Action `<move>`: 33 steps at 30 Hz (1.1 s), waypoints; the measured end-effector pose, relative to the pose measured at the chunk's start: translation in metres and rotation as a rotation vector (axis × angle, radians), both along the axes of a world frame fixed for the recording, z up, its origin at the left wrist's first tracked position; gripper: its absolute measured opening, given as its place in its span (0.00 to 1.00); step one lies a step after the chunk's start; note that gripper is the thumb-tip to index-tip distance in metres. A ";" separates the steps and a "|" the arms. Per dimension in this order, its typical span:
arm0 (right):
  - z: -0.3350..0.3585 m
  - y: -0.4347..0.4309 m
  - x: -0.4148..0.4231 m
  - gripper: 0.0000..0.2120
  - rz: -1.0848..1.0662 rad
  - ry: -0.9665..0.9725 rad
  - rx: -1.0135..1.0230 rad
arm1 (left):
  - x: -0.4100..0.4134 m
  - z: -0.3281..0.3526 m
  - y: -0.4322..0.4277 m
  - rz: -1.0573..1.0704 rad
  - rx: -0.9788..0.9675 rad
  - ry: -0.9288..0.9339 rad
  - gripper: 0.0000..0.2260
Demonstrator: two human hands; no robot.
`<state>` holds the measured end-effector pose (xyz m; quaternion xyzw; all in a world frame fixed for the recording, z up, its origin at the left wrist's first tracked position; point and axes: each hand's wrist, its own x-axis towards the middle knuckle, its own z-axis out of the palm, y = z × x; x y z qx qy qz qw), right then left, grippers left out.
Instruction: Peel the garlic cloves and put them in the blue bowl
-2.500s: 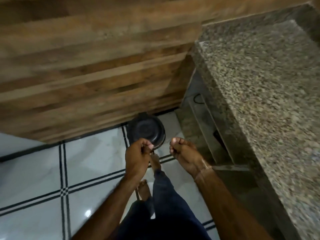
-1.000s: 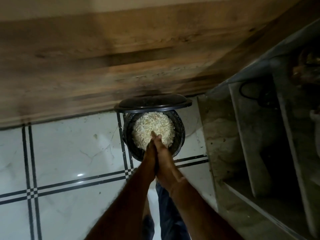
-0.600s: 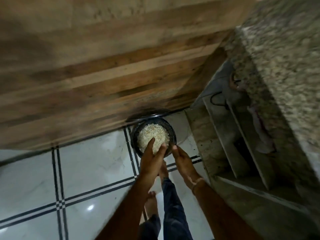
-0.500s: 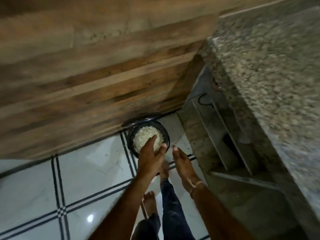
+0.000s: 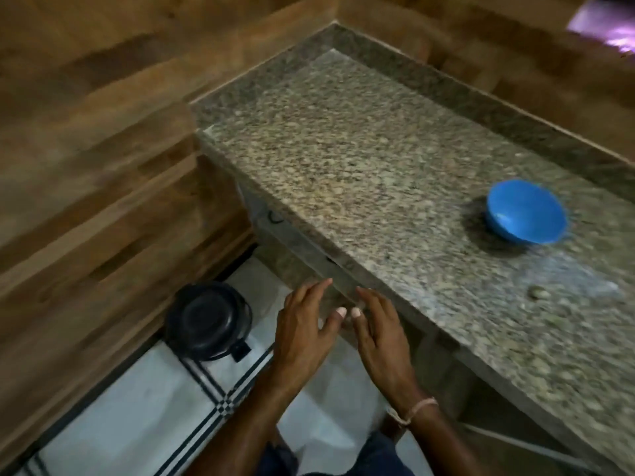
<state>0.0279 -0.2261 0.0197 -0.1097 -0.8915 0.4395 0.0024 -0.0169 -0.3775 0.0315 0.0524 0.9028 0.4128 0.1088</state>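
Observation:
The blue bowl (image 5: 525,211) stands on the granite counter (image 5: 360,159) at the right; what lies inside it cannot be made out. A small pale thing, maybe a garlic clove (image 5: 538,293), lies on the counter nearer to me than the bowl. My left hand (image 5: 305,329) and my right hand (image 5: 378,333) hover side by side in front of the counter's edge, fingers spread and relaxed, holding nothing. Their thumbs nearly touch.
A black bin (image 5: 206,321) with its lid down stands on the white tiled floor (image 5: 137,407) against the wooden wall (image 5: 86,166). Shelves lie under the counter. My legs show at the bottom edge.
My view has swung up from the bin to the counter. The bin's lid, open over a heap of peels, is now down. My hands have left the bin and risen to the counter's edge.

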 end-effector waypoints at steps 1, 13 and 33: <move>0.002 0.023 0.008 0.22 -0.033 0.014 0.011 | 0.001 0.003 0.025 -0.027 0.004 0.007 0.25; -0.005 0.269 0.077 0.24 -0.327 -0.056 0.104 | 0.023 -0.007 0.274 -0.290 0.035 -0.040 0.20; -0.017 0.350 0.023 0.40 -0.424 -0.428 0.508 | -0.021 -0.051 0.368 -0.561 -0.122 0.110 0.11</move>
